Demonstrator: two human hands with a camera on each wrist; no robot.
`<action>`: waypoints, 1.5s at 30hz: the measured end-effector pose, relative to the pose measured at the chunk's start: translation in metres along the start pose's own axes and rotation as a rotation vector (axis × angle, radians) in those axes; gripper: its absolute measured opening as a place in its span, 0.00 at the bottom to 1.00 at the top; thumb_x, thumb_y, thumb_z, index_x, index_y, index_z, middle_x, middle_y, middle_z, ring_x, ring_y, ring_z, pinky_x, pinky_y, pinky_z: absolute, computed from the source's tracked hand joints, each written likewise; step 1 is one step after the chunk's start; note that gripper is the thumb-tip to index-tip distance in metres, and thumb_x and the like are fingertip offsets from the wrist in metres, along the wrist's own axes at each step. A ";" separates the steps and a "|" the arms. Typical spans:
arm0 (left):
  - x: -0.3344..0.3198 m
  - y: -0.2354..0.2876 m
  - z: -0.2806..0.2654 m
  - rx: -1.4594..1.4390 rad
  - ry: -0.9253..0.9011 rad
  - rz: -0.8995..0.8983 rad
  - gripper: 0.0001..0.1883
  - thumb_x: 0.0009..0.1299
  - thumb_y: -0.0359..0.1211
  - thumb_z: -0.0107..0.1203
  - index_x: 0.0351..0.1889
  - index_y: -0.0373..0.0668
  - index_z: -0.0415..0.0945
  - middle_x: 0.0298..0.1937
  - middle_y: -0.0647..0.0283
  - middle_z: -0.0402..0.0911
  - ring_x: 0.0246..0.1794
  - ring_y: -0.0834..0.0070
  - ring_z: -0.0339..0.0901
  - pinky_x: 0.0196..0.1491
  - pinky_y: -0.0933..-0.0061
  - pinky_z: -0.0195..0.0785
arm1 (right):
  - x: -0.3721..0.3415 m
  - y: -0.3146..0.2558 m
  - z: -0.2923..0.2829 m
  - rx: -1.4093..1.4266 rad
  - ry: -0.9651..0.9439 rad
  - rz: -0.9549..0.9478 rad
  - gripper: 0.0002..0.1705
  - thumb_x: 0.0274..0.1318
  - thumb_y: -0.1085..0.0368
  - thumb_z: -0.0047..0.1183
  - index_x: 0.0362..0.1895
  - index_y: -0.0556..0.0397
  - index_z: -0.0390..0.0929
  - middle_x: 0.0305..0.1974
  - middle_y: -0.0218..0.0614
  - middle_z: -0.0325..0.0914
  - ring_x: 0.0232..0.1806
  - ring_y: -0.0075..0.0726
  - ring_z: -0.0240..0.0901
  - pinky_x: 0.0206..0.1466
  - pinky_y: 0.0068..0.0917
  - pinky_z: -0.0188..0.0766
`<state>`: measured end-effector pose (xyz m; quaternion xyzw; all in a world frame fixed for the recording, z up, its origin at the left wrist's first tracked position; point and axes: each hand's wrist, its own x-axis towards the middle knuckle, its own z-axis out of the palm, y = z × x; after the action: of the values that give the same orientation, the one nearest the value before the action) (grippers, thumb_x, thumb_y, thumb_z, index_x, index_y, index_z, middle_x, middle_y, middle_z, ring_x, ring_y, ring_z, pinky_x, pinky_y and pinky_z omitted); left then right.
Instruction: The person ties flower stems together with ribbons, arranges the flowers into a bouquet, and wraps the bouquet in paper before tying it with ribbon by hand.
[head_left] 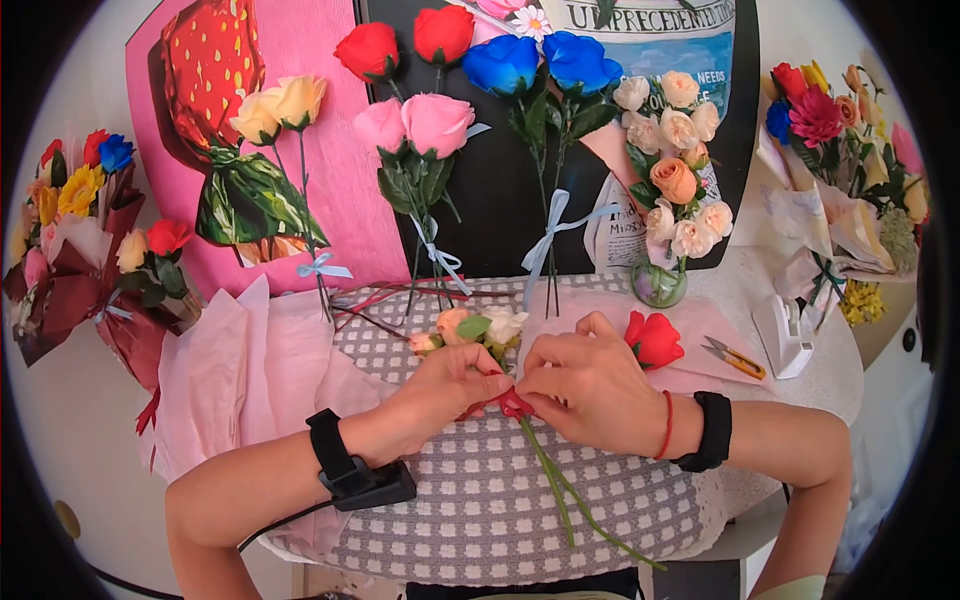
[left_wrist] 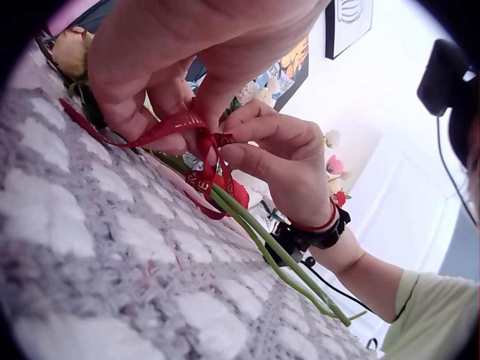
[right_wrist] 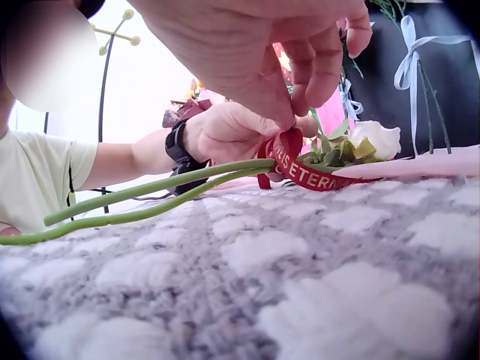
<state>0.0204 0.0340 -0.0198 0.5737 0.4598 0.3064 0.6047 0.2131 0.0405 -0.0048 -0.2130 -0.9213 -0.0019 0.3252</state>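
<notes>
Red ribbon with printed lettering (head_left: 514,404) (left_wrist: 175,127) (right_wrist: 301,171) is looped round the green stems (head_left: 551,478) (left_wrist: 259,238) (right_wrist: 165,182) of a small bunch lying on the checked cloth. The bunch's white rose (head_left: 504,325) (right_wrist: 377,139) and peach flower (head_left: 452,324) show beyond the hands. My left hand (head_left: 440,395) (left_wrist: 180,67) (right_wrist: 230,133) pinches the ribbon at the left side of the knot. From the right, my right hand (head_left: 598,388) (left_wrist: 279,154) (right_wrist: 262,45) pinches a ribbon loop between thumb and index finger. In the head view the fingers partly hide the knot.
A red rose (head_left: 655,340) and snips (head_left: 737,357) lie on pink paper at the right, near a white tape dispenser (head_left: 783,337). Pink sheets (head_left: 240,370) lie at the left. Ribbon-tied roses (head_left: 437,125) and a small glass vase (head_left: 658,284) stand behind.
</notes>
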 end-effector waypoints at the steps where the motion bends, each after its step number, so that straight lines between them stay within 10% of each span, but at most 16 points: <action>1: 0.000 0.001 0.001 0.044 0.022 -0.011 0.07 0.67 0.35 0.49 0.34 0.43 0.68 0.27 0.70 0.76 0.25 0.89 0.66 0.26 0.88 0.56 | 0.001 -0.003 -0.002 0.038 -0.027 0.096 0.01 0.37 0.68 0.54 0.20 0.48 0.76 0.22 0.29 0.69 0.23 0.31 0.67 0.33 0.29 0.53; 8: 0.001 0.003 0.009 0.135 0.013 -0.004 0.06 0.69 0.36 0.43 0.37 0.44 0.65 0.29 0.70 0.76 0.26 0.88 0.66 0.27 0.87 0.56 | 0.009 0.005 -0.001 0.767 -0.201 0.808 0.04 0.46 0.70 0.49 0.24 0.58 0.73 0.19 0.36 0.76 0.13 0.25 0.70 0.14 0.23 0.64; 14: -0.001 0.005 0.012 0.196 0.041 0.027 0.07 0.69 0.37 0.44 0.37 0.44 0.65 0.28 0.70 0.74 0.26 0.88 0.65 0.27 0.87 0.55 | 0.014 0.000 -0.008 1.090 -0.197 0.964 0.07 0.49 0.71 0.47 0.28 0.65 0.70 0.21 0.44 0.76 0.16 0.25 0.72 0.15 0.18 0.67; 18: -0.002 0.007 0.012 0.135 0.052 -0.022 0.07 0.68 0.36 0.46 0.36 0.44 0.65 0.27 0.71 0.72 0.26 0.88 0.64 0.27 0.87 0.55 | 0.007 0.003 0.001 1.086 -0.135 0.888 0.05 0.49 0.72 0.47 0.27 0.63 0.72 0.23 0.41 0.77 0.15 0.24 0.71 0.15 0.18 0.66; 26: 0.000 0.006 0.003 0.086 -0.016 -0.048 0.04 0.64 0.29 0.50 0.34 0.42 0.66 0.29 0.69 0.75 0.27 0.87 0.68 0.28 0.88 0.59 | -0.003 -0.004 -0.003 0.206 -0.203 0.285 0.04 0.41 0.66 0.53 0.25 0.48 0.78 0.26 0.32 0.75 0.29 0.43 0.72 0.29 0.36 0.67; 39: -0.002 0.008 0.015 0.551 0.120 0.334 0.10 0.54 0.21 0.54 0.33 0.37 0.66 0.29 0.59 0.76 0.31 0.70 0.76 0.34 0.73 0.68 | 0.008 0.007 0.001 0.373 -0.233 0.539 0.09 0.39 0.71 0.53 0.29 0.52 0.69 0.27 0.39 0.76 0.31 0.47 0.73 0.32 0.38 0.67; 45: -0.007 0.014 0.019 0.792 0.184 0.386 0.11 0.53 0.20 0.52 0.32 0.38 0.64 0.27 0.59 0.73 0.27 0.72 0.73 0.30 0.74 0.66 | 0.004 0.021 0.016 0.862 -0.210 0.632 0.07 0.42 0.75 0.49 0.30 0.58 0.67 0.25 0.39 0.75 0.22 0.30 0.73 0.22 0.25 0.68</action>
<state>0.0375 0.0222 -0.0065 0.8067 0.4778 0.2636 0.2267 0.2092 0.0633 -0.0176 -0.3260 -0.7574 0.4950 0.2739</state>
